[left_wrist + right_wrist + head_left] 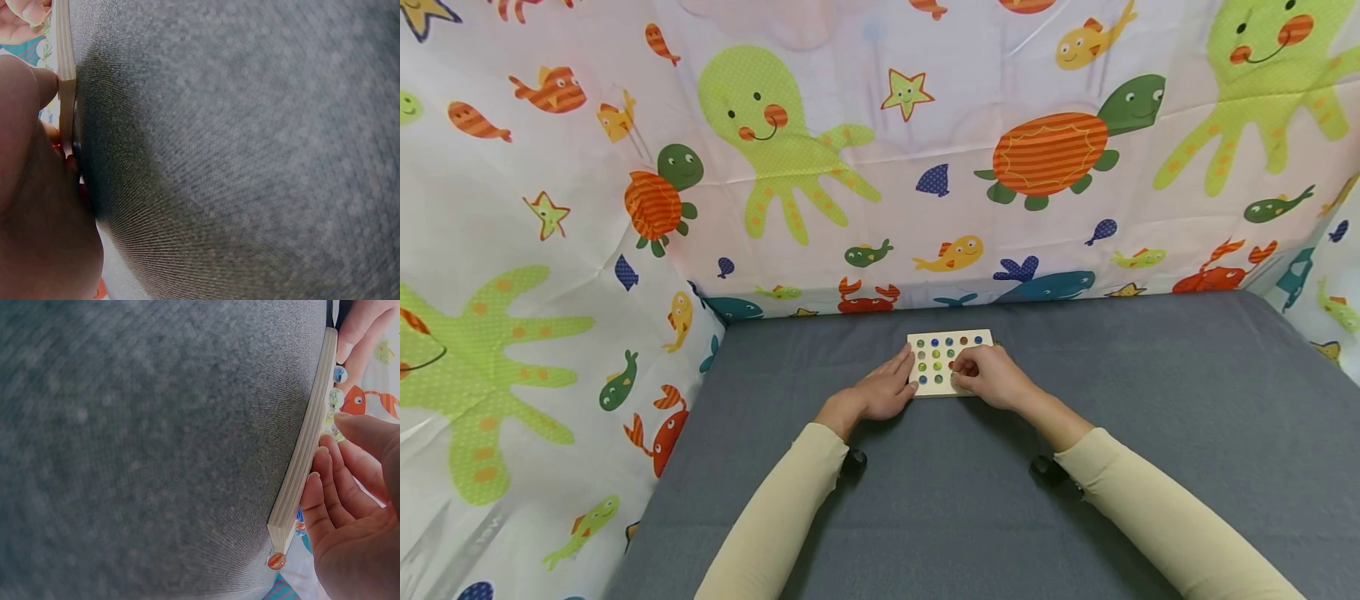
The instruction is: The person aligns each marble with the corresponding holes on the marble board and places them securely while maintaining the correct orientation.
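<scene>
Board: a pale wooden one with rows of small round hollows, lying flat on the grey cloth near the far edge of the table, just in front of the sea-animal curtain. Marbles sit in most of the hollows I can see; blue ones along the far row, green and yellowish ones below, a few orange-red. My right hand covers the near right part of the board, so I cannot count how many hollows are filled there.

My right hand rests over the board's right side, fingers curled, thumb and forefinger pinching at a red marble. The right wrist view shows the fingertips at the board's edge with marbles just beyond them, and one orange marble at the corner.

My left hand lies flat beside the board's left edge, fingers straight and relaxed, tips touching the wood, gripping nothing. It appears to steady the board.

Judgement on progress: the work looks well along, as most visible hollows hold a marble; the one under my right fingers seems to be in hand now.
</scene>
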Demonstrator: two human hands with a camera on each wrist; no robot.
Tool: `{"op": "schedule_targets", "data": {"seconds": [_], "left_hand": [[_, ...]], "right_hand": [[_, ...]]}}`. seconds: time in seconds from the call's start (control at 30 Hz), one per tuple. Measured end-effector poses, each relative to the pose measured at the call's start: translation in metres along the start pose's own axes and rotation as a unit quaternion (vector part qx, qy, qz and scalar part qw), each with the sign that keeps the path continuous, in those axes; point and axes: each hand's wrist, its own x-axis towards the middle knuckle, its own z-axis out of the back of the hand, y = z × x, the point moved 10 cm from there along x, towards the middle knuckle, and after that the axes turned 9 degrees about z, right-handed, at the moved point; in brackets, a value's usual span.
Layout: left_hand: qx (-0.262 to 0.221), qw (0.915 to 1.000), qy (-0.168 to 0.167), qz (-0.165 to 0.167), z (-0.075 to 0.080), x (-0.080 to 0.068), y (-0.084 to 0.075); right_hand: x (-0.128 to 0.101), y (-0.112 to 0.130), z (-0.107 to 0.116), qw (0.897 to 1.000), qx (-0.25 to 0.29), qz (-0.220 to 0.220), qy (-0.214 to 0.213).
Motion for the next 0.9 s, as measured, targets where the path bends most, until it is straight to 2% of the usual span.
{"op": "schedule_targets", "data": {"seconds": [0.63,0.9], "left_hand": [[-0.007,1.0,-0.002,-0.001,0.0001,-0.0003,0.0009],[-0.019,0.9998,0.004,0.006,0.0004,-0.0003,0.0003]], "right_hand": [[0.0016,0.0032,-0.0008,1.0,-0.013,0.009,0.0],[-0.0076,0.0051,0.0041,1.0,-0.005,0.015,-0.001]]}}
